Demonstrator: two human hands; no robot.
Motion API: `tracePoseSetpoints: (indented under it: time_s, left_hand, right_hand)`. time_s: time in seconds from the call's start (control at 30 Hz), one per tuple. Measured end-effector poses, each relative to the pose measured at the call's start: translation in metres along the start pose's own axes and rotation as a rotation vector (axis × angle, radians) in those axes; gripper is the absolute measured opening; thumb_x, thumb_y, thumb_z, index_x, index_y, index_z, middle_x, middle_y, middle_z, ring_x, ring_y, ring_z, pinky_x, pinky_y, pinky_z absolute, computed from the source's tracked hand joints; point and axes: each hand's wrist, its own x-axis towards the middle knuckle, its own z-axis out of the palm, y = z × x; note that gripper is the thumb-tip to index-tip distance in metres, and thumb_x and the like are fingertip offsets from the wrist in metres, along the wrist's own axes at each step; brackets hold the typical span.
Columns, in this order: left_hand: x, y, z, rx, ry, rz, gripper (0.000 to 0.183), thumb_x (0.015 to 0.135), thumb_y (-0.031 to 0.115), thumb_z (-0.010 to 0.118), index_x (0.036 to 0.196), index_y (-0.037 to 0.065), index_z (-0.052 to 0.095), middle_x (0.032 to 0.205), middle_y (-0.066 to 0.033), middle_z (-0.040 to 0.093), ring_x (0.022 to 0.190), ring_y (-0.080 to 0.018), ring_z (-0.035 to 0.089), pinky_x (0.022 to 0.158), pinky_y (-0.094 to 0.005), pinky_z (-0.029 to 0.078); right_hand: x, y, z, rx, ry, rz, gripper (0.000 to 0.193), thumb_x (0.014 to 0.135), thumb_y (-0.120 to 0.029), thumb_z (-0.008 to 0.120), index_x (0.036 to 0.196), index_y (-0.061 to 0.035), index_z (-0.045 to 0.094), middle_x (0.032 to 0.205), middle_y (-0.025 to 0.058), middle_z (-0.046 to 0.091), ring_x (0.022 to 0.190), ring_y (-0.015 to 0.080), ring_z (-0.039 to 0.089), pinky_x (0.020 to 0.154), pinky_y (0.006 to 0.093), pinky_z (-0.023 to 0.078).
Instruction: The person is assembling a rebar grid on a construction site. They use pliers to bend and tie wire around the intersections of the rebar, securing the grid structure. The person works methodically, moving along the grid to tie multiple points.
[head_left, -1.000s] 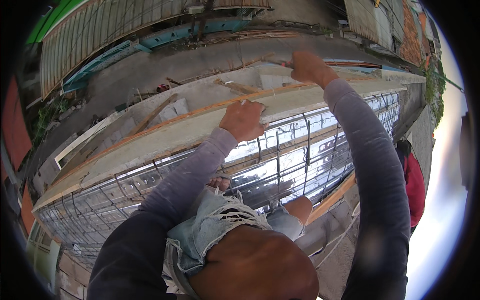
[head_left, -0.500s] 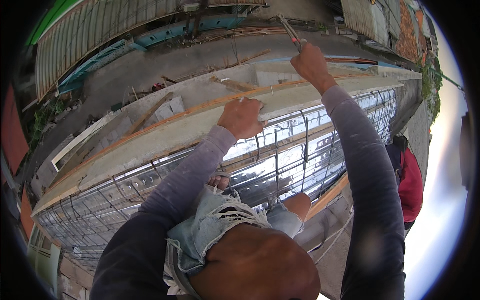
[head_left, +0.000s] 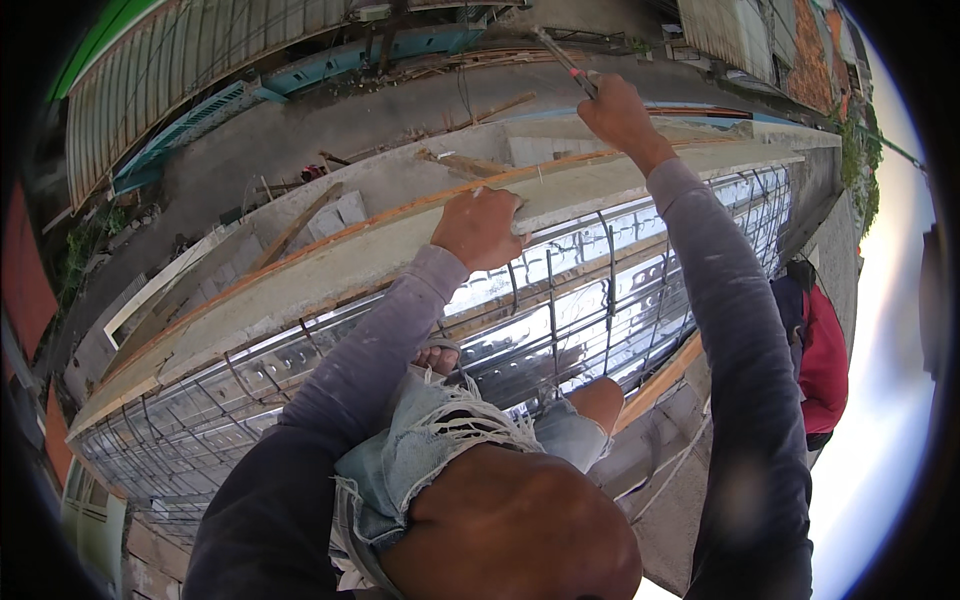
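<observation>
My left hand [head_left: 478, 230] lies closed on a long pale grey beam or board [head_left: 350, 250], fingers curled down and thumb by the near edge. Whatever those fingers hold, if anything, is hidden. Farther out to the right, my right hand [head_left: 617, 112] is raised above the beam, wrapped round a long, thin hand tool [head_left: 566, 63] with a red part near the grip. The tool's exact kind is unclear; it points up and left. Below the beam runs a cage of steel reinforcing bars [head_left: 611, 285] over shiny ribbed metal sheeting [head_left: 590, 325].
My knee in torn denim shorts [head_left: 400, 460] and a foot [head_left: 437, 357] are by the cage. A wooden plank [head_left: 660, 380] borders its near side. A person in red [head_left: 822, 350] is at the right. Beyond the beam, a road [head_left: 400, 110] lies far below.
My right hand and the tool have shifted slightly left and farther out, the tool's tip swinging left. My left hand stays on the beam. The person in red has moved a little.
</observation>
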Motion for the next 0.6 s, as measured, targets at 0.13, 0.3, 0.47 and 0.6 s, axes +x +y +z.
tracePoseSetpoints:
  time_s: [0.13,0.3,0.47,0.6]
  left_hand:
    - [0.001,0.0,-0.005,0.022,0.035,0.023,0.055,0.09,0.042,0.081,0.128,0.003,0.076,0.117,-0.02,0.077,0.115,-0.038,0.071,0.103,-0.0506,0.054]
    - [-0.004,0.005,-0.005,-0.022,-0.039,-0.021,0.055,0.09,0.043,0.08,0.128,0.003,0.076,0.122,-0.0201,0.076,0.119,-0.0379,0.07,0.104,-0.0503,0.054]
    - [0.001,0.003,-0.003,0.002,0.004,-0.018,0.058,0.088,0.042,0.083,0.131,0.004,0.075,0.125,-0.0192,0.076,0.121,-0.0368,0.069,0.106,-0.0497,0.053]
    - [0.003,0.008,-0.006,0.002,-0.006,-0.022,0.058,0.089,0.042,0.083,0.132,0.004,0.075,0.124,-0.0214,0.076,0.12,-0.0376,0.071,0.106,-0.0485,0.053]
  right_hand:
    - [-0.009,0.012,0.016,-0.379,-0.223,-0.318,0.041,0.087,-0.018,0.069,0.118,0.0083,0.07,0.107,0.0339,0.074,0.106,0.0495,0.073,0.092,0.0525,0.06]
    - [-0.021,0.002,0.021,-0.168,-0.135,-0.108,0.036,0.087,-0.014,0.069,0.115,0.0061,0.074,0.119,0.0279,0.076,0.115,0.0447,0.073,0.099,0.0492,0.058]
    - [-0.05,0.014,0.025,-0.068,0.015,-0.199,0.03,0.084,-0.014,0.067,0.103,0.0082,0.074,0.094,0.034,0.074,0.097,0.0506,0.074,0.086,0.0528,0.058]
    - [-0.119,0.029,0.029,0.369,0.287,0.007,0.045,0.085,-0.012,0.065,0.126,0.0062,0.07,0.086,0.0244,0.071,0.081,0.0351,0.071,0.075,0.0447,0.055]
